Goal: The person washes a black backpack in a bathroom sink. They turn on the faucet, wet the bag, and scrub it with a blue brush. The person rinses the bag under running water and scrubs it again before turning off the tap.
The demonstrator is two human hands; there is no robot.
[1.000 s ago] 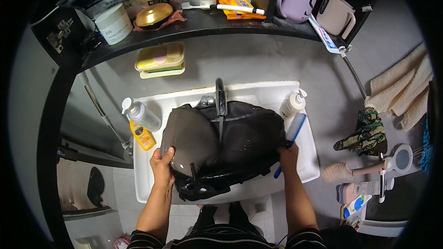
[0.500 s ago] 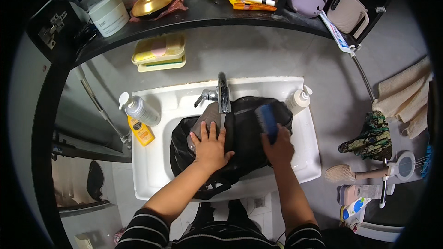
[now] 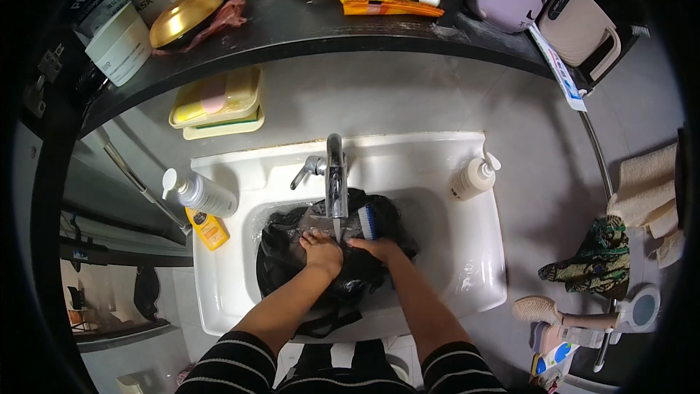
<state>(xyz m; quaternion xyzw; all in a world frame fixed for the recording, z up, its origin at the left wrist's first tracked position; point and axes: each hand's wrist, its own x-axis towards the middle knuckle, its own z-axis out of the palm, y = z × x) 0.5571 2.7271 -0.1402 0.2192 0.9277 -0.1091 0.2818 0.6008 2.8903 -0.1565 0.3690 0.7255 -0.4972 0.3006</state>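
Note:
A wet black bag with straps [image 3: 348, 283] lies bunched in the white sink [image 3: 477, 270], under the chrome tap [image 3: 335, 182]. Water runs from the spout onto it. My left hand [image 3: 321, 254] rests flat on the bag just left of the stream, fingers stretched out. Just right of the stream, my right hand [image 3: 378, 249] is closed on a scrub brush [image 3: 366, 223] with a blue back and pale bristles. The brush is held on edge over the bag; whether its bristles touch the fabric I cannot tell.
On the sink's left rim stand a pump bottle [image 3: 208, 195] and a yellow bottle [image 3: 208, 229]; another pump bottle [image 3: 472, 179] is at the right. A dark shelf [image 3: 292, 34] with toiletries overhangs the back. A hairbrush [image 3: 538, 310] and towels [image 3: 645, 182] hang at right.
The bag, spread wide before, is now bunched lower in the basin. My right hand has brought the brush left, close to the tap. Water now splashes over the bag. The view has shifted.

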